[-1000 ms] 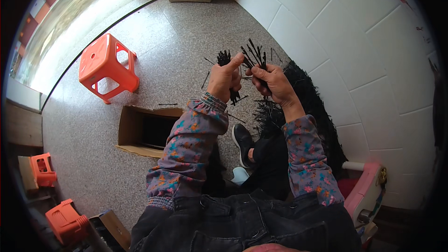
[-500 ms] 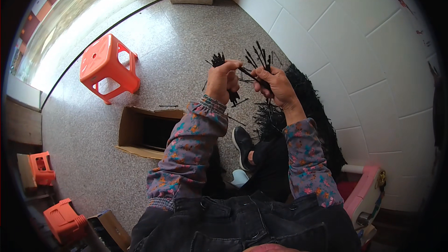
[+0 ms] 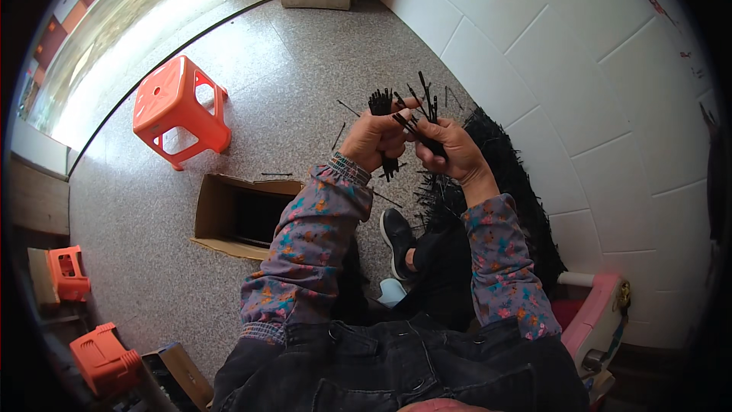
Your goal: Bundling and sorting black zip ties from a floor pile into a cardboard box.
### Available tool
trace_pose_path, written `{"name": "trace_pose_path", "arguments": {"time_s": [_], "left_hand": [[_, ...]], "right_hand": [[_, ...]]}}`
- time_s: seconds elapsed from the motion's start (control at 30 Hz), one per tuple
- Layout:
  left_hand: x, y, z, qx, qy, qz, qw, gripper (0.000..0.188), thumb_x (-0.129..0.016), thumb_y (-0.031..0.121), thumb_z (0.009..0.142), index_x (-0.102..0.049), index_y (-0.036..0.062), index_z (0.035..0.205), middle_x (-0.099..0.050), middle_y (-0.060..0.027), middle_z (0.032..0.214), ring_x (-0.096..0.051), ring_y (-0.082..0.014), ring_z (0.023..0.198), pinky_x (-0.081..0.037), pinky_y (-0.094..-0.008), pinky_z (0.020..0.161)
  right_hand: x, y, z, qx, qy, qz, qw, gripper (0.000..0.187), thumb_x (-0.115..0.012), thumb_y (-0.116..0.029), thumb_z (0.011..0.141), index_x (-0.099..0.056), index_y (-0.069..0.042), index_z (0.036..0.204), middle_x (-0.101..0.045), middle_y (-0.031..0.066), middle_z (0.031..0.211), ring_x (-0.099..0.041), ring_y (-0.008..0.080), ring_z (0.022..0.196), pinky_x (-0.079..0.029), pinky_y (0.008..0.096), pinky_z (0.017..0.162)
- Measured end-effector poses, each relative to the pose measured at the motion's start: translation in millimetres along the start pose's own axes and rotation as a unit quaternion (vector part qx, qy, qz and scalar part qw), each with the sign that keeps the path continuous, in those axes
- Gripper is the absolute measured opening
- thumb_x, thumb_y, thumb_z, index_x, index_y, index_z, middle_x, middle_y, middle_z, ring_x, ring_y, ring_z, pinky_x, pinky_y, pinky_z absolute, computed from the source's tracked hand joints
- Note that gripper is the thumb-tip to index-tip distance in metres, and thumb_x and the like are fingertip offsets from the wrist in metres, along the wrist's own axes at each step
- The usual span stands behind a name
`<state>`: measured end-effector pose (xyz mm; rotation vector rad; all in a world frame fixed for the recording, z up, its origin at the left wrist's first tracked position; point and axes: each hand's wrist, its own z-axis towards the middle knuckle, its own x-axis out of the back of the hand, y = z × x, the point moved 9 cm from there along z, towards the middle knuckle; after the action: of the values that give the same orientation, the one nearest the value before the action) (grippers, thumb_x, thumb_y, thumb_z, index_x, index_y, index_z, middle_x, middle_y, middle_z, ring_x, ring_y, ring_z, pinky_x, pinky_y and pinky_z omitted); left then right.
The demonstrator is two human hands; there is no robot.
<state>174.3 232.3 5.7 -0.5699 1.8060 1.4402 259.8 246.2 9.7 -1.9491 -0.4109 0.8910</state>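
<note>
My left hand (image 3: 370, 141) is closed around a tight bundle of thin black sticks (image 3: 380, 101). Their even tops stand above the fist and the lower ends show beneath it. Close beside it, my right hand (image 3: 460, 154) grips a looser bunch of similar black sticks (image 3: 427, 107), fanned out at different angles. The left fingertips reach to sticks slanting out of the right bunch, and the hands almost meet. What the sticks are made of is too fine to tell. Below and right of my hands lies a large heap of black strands (image 3: 499, 154) along the wall.
An open cardboard box (image 3: 210, 217) with a dark inside stands on the speckled floor, left of my shoe (image 3: 396, 240). Farther left is an orange plastic stool (image 3: 162, 99). A few loose black sticks (image 3: 276, 174) lie about. White tiled wall (image 3: 579, 107) rises at right; a pink-edged object (image 3: 591, 313) is at lower right.
My left hand has shifted slightly right and turned, so its bundle stands nearer the right-hand bunch. The stick that stretched between both hands has changed its position. My right hand stays nearly in place.
</note>
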Motion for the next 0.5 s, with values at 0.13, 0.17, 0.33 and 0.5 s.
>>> {"name": "trace_pose_path", "arguments": {"time_s": [0.13,0.17,0.33,0.5], "left_hand": [[1,1,0,-0.003,0.007,-0.008,1.0,0.039,-0.061,0.022,0.085,-0.051,0.0038,0.118,-0.037,0.0083,0.055,-0.027,-0.0031,0.041,-0.021,-0.0207,0.039],[-1,0,2,-0.003,0.006,-0.008,1.0,0.039,-0.061,0.022,0.085,-0.051,0.0038,0.118,-0.037,0.0083,0.055,-0.027,-0.0031,0.041,-0.021,-0.0207,0.039],[14,-2,6,-0.013,0.07,0.015,0.997,0.034,-0.061,0.028,0.086,-0.055,0.0047,0.11,-0.042,0.0064,0.057,-0.032,-0.0048,0.041,-0.023,-0.0208,0.038],[30,7,7,-0.071,0.112,0.035,0.991,0.029,-0.056,0.034,0.089,-0.057,0.0071,0.101,-0.049,0.0026,0.064,-0.043,-0.0079,0.048,-0.035,-0.0228,0.042]], "right_hand": [[-3,3,1,-0.019,-0.009,-0.01,1.0,0.028,-0.055,-0.029,0.09,-0.059,-0.001,0.09,-0.053,0.0023,0.054,-0.038,0.0054,0.036,-0.029,0.0175,0.033],[-3,4,1,-0.022,-0.007,-0.016,1.0,0.028,-0.055,-0.029,0.09,-0.059,-0.001,0.09,-0.053,0.0022,0.055,-0.038,0.0053,0.036,-0.029,0.0174,0.033],[-4,3,-1,-0.025,0.0,-0.034,0.999,0.025,-0.055,-0.027,0.09,-0.058,-0.002,0.089,-0.052,0.0013,0.055,-0.038,0.0048,0.037,-0.029,0.0173,0.033],[-8,7,0,-0.032,-0.03,-0.021,0.999,0.022,-0.057,-0.024,0.089,-0.059,-0.002,0.088,-0.052,0.0003,0.056,-0.038,0.0041,0.037,-0.027,0.0179,0.033]]}}
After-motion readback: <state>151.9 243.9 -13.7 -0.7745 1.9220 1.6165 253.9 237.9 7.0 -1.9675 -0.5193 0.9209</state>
